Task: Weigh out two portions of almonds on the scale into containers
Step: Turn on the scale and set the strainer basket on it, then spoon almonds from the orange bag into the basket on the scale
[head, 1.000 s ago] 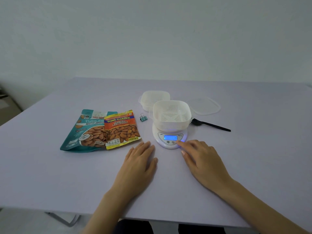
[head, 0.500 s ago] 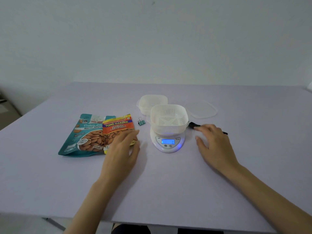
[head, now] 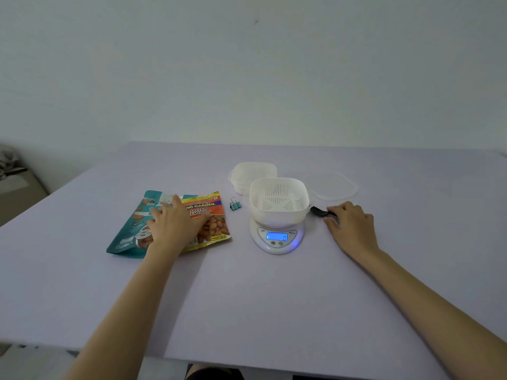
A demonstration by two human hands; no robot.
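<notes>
A white digital scale (head: 277, 238) with a lit blue display carries a white slotted container (head: 278, 202). Two almond bags lie to its left: an orange salted-almonds bag (head: 212, 220) overlapping a teal bag (head: 131, 231). My left hand (head: 174, 224) lies flat across both bags, fingers spread. A black spoon (head: 318, 211) lies right of the scale; my right hand (head: 349, 224) covers its handle with fingers bent over it. Whether the spoon is gripped is hidden.
A second white container (head: 253, 172) stands behind the scale. A clear lid (head: 332, 186) lies at the back right. A small teal binder clip (head: 235, 205) sits between the bags and the scale. The lilac table (head: 247, 297) ends near me.
My left hand slid from the table in front of the scale onto the almond bags. My right hand left the scale's button and moved right onto the spoon handle.
</notes>
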